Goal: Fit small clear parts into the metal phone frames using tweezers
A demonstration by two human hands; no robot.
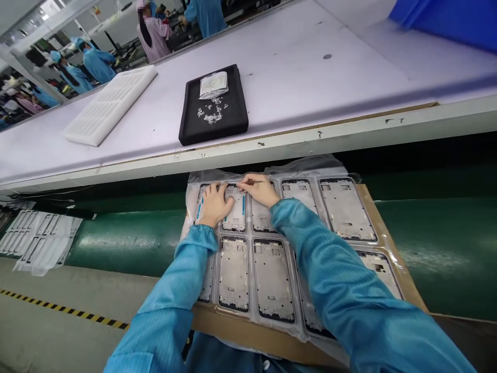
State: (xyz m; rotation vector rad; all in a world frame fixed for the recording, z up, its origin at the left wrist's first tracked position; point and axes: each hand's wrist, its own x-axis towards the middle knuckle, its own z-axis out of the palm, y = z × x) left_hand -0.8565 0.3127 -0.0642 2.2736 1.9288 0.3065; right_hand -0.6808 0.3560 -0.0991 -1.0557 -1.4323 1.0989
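Observation:
Clear plastic trays hold several grey phone middle frames [273, 280] with black edges, laid out in two rows on a cardboard sheet [248, 334]. My left hand [213, 206] lies with its fingers apart over the upper left of the tray, touching a phone frame [235, 220] that has blue strips along its sides. Just right of it, my right hand [262, 190] is closed around a thin dark tool that looks like tweezers [253, 182]. The tool's tip is near that frame's top edge; whether anything is in the tip is too small to tell.
Beyond the trays runs a white bench [295, 67] with a raised front edge. On it are a black tray [190, 111] of small clear pieces and a bag, a white slotted tray [111, 106] and a blue bin [450, 20]. A green conveyor belt [128, 241] passes underneath.

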